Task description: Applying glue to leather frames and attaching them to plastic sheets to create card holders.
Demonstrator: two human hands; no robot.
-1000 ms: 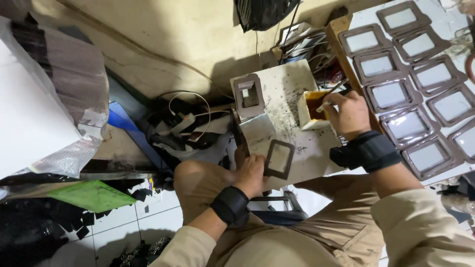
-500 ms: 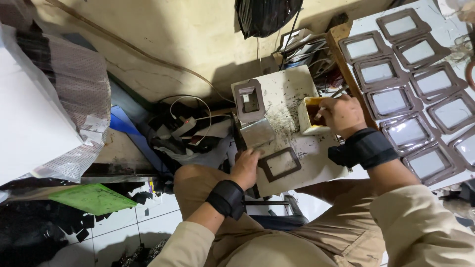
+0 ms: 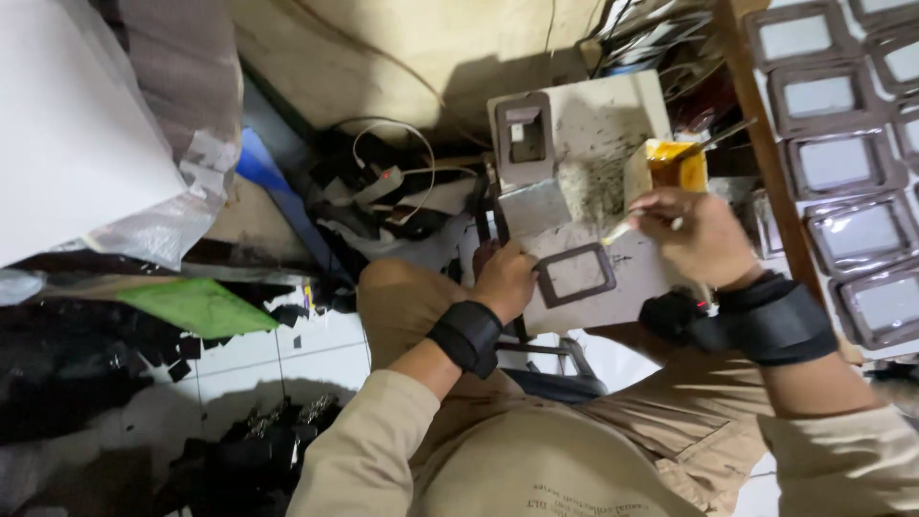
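L hand [image 3: 505,278] rests on the white board [image 3: 613,124], fingers curled, pressing the left edge of a dark rectangular frame [image 3: 575,275] that lies flat on the board w/ its open centre up. Frame sits just right of the L fingers, touching them, not lifted. R hand [image 3: 697,235] is above and right of the frame, fingers pinched around a thin brush [image 3: 624,230], tip pointing down-left toward the frame's upper right corner, just short of it. Small yellow glue pot [image 3: 676,165] stands just behind the R hand. Another frame [image 3: 526,139] lies at the board's far left. Rows of finished frames [image 3: 842,163] lie on the surface to the right, well apart.
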